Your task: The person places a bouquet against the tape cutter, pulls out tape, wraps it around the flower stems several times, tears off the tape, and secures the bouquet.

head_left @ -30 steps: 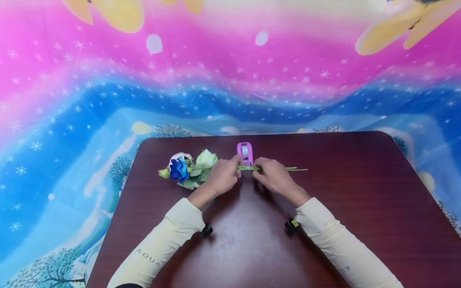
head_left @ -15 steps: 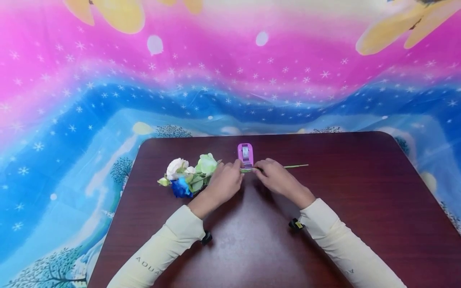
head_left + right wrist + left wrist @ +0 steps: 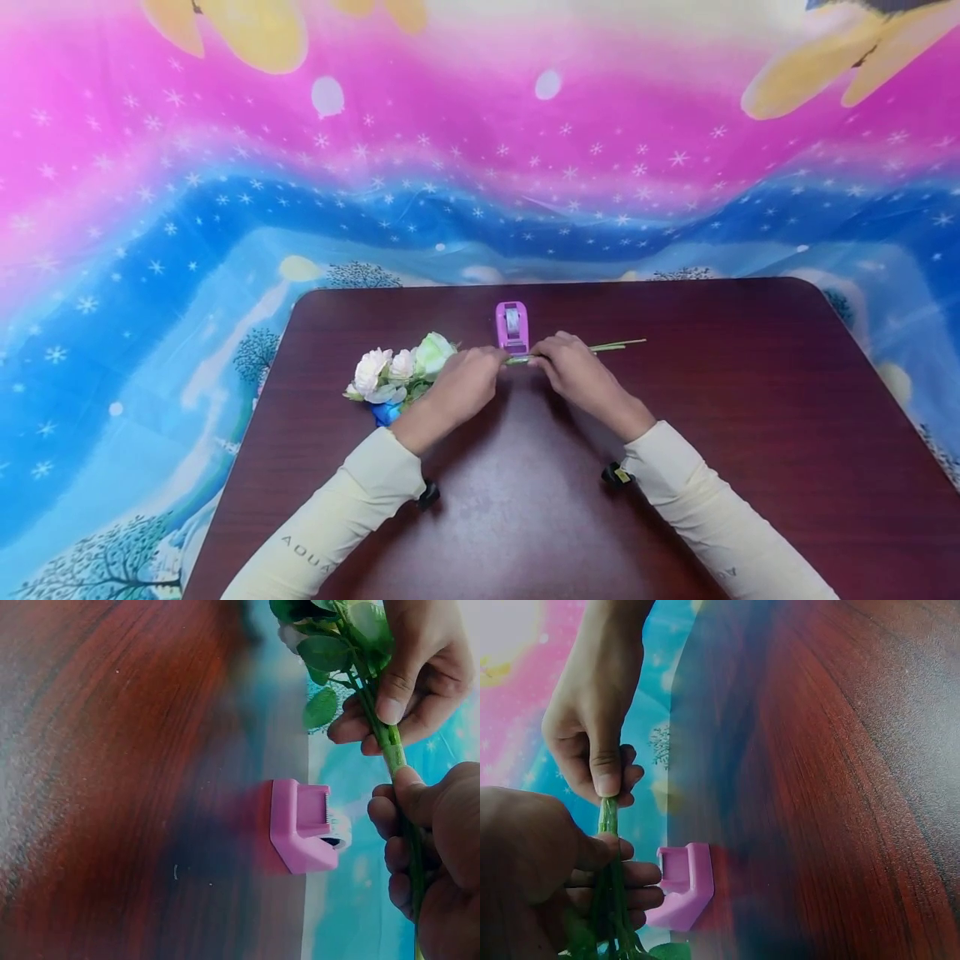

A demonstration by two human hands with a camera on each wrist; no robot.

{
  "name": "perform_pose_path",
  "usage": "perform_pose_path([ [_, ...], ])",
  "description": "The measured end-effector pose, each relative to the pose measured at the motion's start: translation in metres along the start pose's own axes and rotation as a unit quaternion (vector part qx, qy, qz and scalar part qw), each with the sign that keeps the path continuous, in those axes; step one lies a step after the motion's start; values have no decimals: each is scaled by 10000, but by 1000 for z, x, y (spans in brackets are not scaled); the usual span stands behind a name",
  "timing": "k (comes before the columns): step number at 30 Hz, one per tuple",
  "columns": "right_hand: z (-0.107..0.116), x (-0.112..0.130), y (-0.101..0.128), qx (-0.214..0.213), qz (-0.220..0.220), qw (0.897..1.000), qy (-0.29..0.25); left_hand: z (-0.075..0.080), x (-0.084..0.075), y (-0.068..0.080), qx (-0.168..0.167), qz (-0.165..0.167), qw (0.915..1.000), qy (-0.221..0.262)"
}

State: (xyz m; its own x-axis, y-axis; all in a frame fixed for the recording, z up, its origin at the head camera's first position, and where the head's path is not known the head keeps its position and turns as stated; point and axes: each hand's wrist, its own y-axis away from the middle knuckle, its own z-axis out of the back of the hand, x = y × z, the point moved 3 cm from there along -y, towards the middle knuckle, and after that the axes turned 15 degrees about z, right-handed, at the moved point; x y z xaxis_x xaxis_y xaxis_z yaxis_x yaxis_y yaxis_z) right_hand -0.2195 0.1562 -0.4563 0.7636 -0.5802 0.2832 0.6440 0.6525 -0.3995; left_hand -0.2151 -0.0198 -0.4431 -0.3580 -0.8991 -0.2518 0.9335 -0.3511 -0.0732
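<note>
Several artificial-looking flowers lie bunched at the left in the head view: white blooms (image 3: 372,371), a pale green one (image 3: 433,353) and a blue one (image 3: 386,414) partly behind my wrist. My left hand (image 3: 461,387) pinches the green stems (image 3: 618,343) just below the leaves, thumb on top. Close to its right, my right hand (image 3: 581,375) grips the same stems, whose ends stick out past it. Between the two thumbs a shiny, tape-like band (image 3: 394,756) wraps the stems. Just beyond the hands stands a pink tape dispenser (image 3: 512,327) with a clear roll, touched by neither hand as far as visible.
The dark red-brown wooden table (image 3: 735,400) has rounded far corners. Behind it hangs a pink and blue patterned cloth (image 3: 480,200). A small black device (image 3: 618,477) is worn at each wrist.
The bunch has turned about its stems: the blue flower has rolled down toward me while the white blooms came up into view. Both hands stay on the stems, slightly nearer; the dispenser stays put.
</note>
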Motion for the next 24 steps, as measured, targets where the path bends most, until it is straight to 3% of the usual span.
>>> perform_pose_path([
  [4, -3, 0, 1, -19, -215, 9997, -126, 1, 1, -1, -123, 53, 9999, -16],
  [7, -3, -1, 1, 138, -533, 9981, -290, 0, 1, -1, -444, -131, 9984, -335],
  [14, 2, -6, 0, 977, -1303, 9809, -1064, -6, -2, 4, -1213, -907, 9784, -1406],
  [19, 4, -8, -2, 1254, -1026, 9811, -1057, -7, -4, 7, -1436, -1140, 9674, -1748],
  [24, 3, -11, -3, 850, -575, 9932, -549, -6, -6, 7, -1422, -1385, 9583, -2057],
])
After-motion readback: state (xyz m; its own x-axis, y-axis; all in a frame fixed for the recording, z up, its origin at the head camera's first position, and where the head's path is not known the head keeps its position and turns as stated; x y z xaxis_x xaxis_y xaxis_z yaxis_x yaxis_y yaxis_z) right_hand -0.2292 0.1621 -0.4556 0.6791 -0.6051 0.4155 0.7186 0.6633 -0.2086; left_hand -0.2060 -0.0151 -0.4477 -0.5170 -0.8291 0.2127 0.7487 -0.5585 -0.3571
